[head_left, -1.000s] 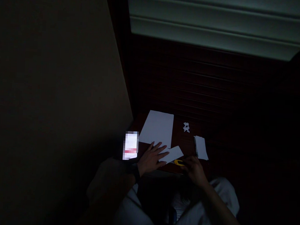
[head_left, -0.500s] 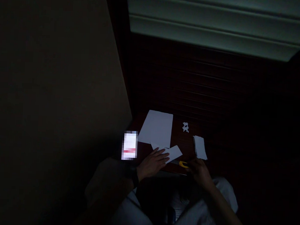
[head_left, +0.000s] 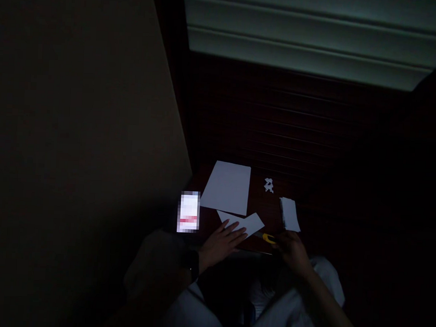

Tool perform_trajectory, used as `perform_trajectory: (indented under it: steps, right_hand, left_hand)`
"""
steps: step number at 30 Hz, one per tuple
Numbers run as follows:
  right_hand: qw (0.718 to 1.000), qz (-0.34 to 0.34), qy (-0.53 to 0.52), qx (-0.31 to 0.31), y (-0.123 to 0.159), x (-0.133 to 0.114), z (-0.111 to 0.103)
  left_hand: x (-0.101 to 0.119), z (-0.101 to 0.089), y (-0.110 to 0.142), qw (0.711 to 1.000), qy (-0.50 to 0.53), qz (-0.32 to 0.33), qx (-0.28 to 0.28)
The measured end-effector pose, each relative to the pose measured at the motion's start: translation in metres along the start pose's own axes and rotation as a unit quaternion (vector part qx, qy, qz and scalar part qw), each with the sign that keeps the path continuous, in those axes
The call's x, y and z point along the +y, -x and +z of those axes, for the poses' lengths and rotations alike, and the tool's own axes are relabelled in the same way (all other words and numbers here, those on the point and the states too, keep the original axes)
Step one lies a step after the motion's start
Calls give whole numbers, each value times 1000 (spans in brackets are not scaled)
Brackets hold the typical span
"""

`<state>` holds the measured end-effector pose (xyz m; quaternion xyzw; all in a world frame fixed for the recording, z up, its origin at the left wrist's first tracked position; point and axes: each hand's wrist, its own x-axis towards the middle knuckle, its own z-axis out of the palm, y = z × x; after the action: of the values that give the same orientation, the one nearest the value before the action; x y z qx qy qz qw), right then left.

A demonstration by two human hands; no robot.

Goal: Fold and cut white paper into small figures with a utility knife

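My left hand (head_left: 224, 241) lies flat with its fingers spread on a folded piece of white paper (head_left: 255, 224) near the table's front edge. The paper bends into a shallow V, one part pointing to the upper left and one to the right. My right hand (head_left: 294, 251) is closed round a yellow utility knife (head_left: 268, 238), whose blade points left toward the paper's right part. Dim light hides whether the blade touches the paper. Behind the folded paper lies a large white sheet (head_left: 227, 187).
On the dark table (head_left: 208, 223) are small white paper scraps (head_left: 269, 185) and, at the right, a stack of white paper pieces (head_left: 290, 214). A blurred-out lit screen (head_left: 189, 211) stands at the left edge. A wall (head_left: 97, 105) rises on the left, slatted panels behind.
The knife has shifted slightly right, away from the paper. My left hand stays on the folded paper and has moved barely, its fingers a little lower. The view has tilted slightly.
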<state>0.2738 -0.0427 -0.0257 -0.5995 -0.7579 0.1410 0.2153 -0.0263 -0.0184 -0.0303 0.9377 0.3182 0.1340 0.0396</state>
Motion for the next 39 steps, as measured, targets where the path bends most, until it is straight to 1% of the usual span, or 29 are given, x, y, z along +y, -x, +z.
perform_trajectory:
  steps: [3,5,7,8,10,11,12,13,15,17,18,19,20,21,22,23,25,27,29,31,32,33,36,39]
  right_hand:
    - [1000,4,3,6,3,3,-3]
    - [1000,7,1,8,6,4,-7]
    - [1000,16,-10,9,9,5,-12]
    - [999,25,-20,13,10,5,-15]
    - [997,54,-53,25,10,6,-22]
    - [994,75,-74,31,9,7,-26]
    - [990,96,-97,33,8,7,-29]
    - [985,116,-121,36,6,6,-32]
    - [971,155,-170,61,1,3,-37]
    - [947,189,-236,108,-3,-6,-38]
    - [929,207,-279,130,-5,-14,-36]
    - [905,226,-334,135,-6,-23,-32]
    - [877,246,-393,124,-7,-34,-27]
    - [847,264,-449,105,-8,-46,-21]
    - [821,273,-491,99,-9,-58,-14]
    - [803,285,-514,101,-9,-70,-7]
    - [784,305,-530,107,-11,-88,8]
    - [768,319,-539,132,-12,-96,20]
    - [748,314,-561,161,-14,-94,27]
    - [738,294,-583,171,-17,-84,28]
    - [741,283,-586,166,-19,-77,26]
    - [752,272,-580,156,-22,-70,23]
    - [791,250,-547,111,-31,-49,10]
    - [828,238,-500,81,-42,-37,-1]
  left_hand:
    - [3,-2,10,1000,18,7,2]
    - [7,-9,16,999,49,10,11]
    - [14,-21,18,994,99,-7,43]
    - [18,-28,17,989,132,-27,65]
    - [26,-43,12,965,219,-84,119]
    - [29,-51,8,941,271,-122,160]
    - [31,-58,3,910,327,-167,193]
    - [32,-64,-1,869,388,-212,222]
    - [32,-72,-11,769,500,-294,267]
    - [30,-74,-19,670,594,-340,287]
    - [30,-73,-22,624,636,-347,293]
    - [31,-71,-25,581,675,-344,297]
    - [32,-67,-29,543,708,-337,300]
    - [34,-61,-31,509,738,-328,299]
    - [37,-56,-34,481,761,-322,292]
    - [41,-49,-38,461,777,-318,288]
    - [48,-37,-43,439,792,-313,286]
    - [54,-27,-48,425,796,-324,284]
    - [57,-21,-49,415,796,-331,291]
    - [58,-19,-46,424,790,-336,289]
    - [57,-20,-42,435,785,-341,281]
    - [56,-20,-39,449,778,-347,271]
    - [51,-24,-26,485,755,-368,245]
    - [45,-24,-17,507,740,-385,218]
